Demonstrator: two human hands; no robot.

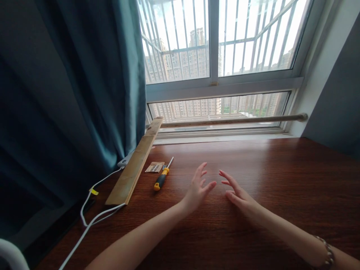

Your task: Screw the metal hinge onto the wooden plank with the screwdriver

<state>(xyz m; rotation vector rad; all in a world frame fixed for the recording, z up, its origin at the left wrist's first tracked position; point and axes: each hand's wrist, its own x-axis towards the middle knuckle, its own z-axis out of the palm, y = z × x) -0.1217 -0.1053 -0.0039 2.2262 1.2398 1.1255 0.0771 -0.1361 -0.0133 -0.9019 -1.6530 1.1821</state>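
Note:
My left hand (197, 188) and my right hand (237, 192) hover just above the dark wooden table (281, 180), palms turned toward each other, fingers spread, a small gap between them. Neither holds anything. A screwdriver (162, 176) with a yellow and black handle lies to the left of my left hand, its shaft pointing toward the window. Beside it rests a small packet (154, 167) of what look like screws.
A long wooden plank (136, 162) leans from the table up to the window sill. White cables (97, 217) trail off the table's left edge, near a small white device (125, 161). A teal curtain (84, 82) hangs at left; a pole (233, 120) runs along the window.

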